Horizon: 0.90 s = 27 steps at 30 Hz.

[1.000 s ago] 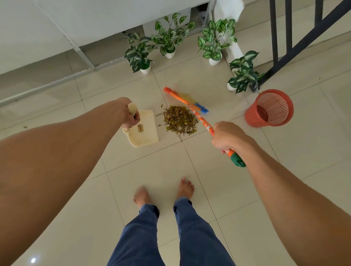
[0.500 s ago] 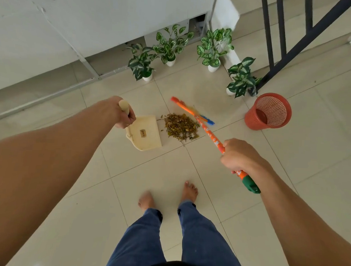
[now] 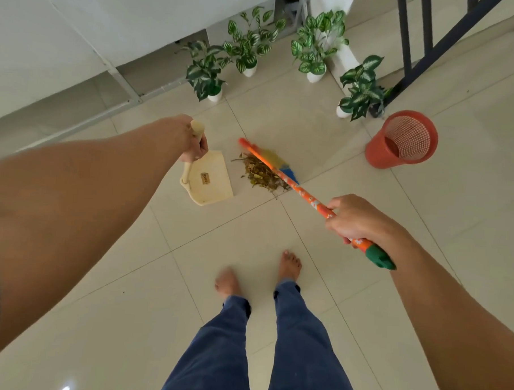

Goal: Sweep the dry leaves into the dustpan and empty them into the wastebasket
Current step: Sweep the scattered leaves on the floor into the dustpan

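Now: leaves (image 3: 262,174) heaped on floor (image 3: 247,253), between dustpan (image 3: 212,184) mouth and broom (image 3: 304,195) bristles, pan just beside pile. Grip: left hand (image 3: 190,139) fingers (image 3: 204,147) wrapped round pan handle; right hand (image 3: 357,221) grasping broom stick. Judged best: hold pan lip flat on floor, short low strokes toward it. Dry bits likely scatter if swept hard. Off right, wastebasket (image 3: 402,142) well apart.

The left arm (image 3: 88,193) and right arm (image 3: 456,327) are stretched forward and down, the left hand (image 3: 190,140) is curled round the dustpan handle (image 3: 197,129), and the right hand (image 3: 357,220) is wrapped, knuckles up, round the broom stick (image 3: 303,193).
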Motion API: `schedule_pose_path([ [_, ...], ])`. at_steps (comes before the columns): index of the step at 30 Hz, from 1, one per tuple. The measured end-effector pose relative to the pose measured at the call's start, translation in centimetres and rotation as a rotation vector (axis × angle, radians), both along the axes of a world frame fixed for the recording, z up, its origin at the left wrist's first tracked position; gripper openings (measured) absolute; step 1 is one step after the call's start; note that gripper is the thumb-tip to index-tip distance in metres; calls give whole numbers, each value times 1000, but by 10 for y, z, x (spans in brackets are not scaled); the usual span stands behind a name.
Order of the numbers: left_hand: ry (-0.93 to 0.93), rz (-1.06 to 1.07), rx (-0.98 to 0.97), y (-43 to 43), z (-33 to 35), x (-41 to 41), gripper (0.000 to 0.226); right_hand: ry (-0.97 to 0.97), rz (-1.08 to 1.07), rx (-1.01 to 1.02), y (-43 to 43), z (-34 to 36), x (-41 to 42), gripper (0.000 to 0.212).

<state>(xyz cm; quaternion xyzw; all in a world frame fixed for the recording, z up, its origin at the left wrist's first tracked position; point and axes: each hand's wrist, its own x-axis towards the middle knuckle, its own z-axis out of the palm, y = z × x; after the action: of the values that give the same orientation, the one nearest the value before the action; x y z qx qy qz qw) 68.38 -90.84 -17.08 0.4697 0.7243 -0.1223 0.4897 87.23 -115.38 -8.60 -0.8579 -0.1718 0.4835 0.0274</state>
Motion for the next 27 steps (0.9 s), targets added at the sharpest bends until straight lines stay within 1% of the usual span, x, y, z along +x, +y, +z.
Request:
schedule_pose_path([
  [1, 139, -286, -8, -45, -44, -33, 41, 4, 7, 5, -3, 3, -3, 39],
  [2, 170, -582, -20, -83, -79, -56, 51, 8, -1, 14, -5, 6, -6, 44],
  [3, 140, -579, -93, -115, -106, -74, 57, 10, -21, 25, -7, 10, -9, 48],
  [4, 109, -424, -89, -131, -127, -88, 58, 8, -39, 34, -8, 14, -13, 50],
  [5, 81, -358, -39, -125, -128, -90, 57, -2, -48, 34, -10, 17, -17, 50],
  [6, 74, -363, 5, -115, -123, -88, 57, -14, -53, 26, -11, 19, -21, 48],
  [7, 101, -417, -21, -112, -123, -88, 57, -28, -61, 14, -10, 20, -27, 44],
  [9, 106, -396, -46, -104, -124, -81, 58, -62, -67, -26, -4, 19, -37, 31],
  [10, 80, -401, -59, -105, -128, -79, 57, -79, -62, -51, 2, 15, -42, 26],
  [12, 92, -487, -67, -105, -132, -87, 55, -93, -77, -78, 14, 6, -48, 23],
  [14, 76, -651, -54, -103, -129, -87, 56, -69, -104, -69, 24, -5, -55, 25],
  [16, 49, -811, -37, -101, -125, -85, 62, -30, -100, -55, 29, -13, -64, 25],
  [19, 14, -896, -65, -105, -121, -89, 66, -7, 6, -47, 31, -13, -73, 32],
  [20, 8, -889, -80, -108, -124, -91, 66, -7, 48, -50, 30, -10, -74, 35],
  [22, 62, -923, -124, -120, -120, -91, 62, -18, 115, -54, 27, 0, -74, 40],
  [24, 121, -980, -150, -133, -115, -93, 59, -28, 136, -48, 20, 11, -74, 41],
  [26, 128, -1020, -172, -144, -112, -94, 58, -49, 116, -44, 13, 19, -77, 41],
  [27, 132, -1006, -183, -150, -112, -93, 58, -68, 102, -50, 10, 21, -79, 40],
])
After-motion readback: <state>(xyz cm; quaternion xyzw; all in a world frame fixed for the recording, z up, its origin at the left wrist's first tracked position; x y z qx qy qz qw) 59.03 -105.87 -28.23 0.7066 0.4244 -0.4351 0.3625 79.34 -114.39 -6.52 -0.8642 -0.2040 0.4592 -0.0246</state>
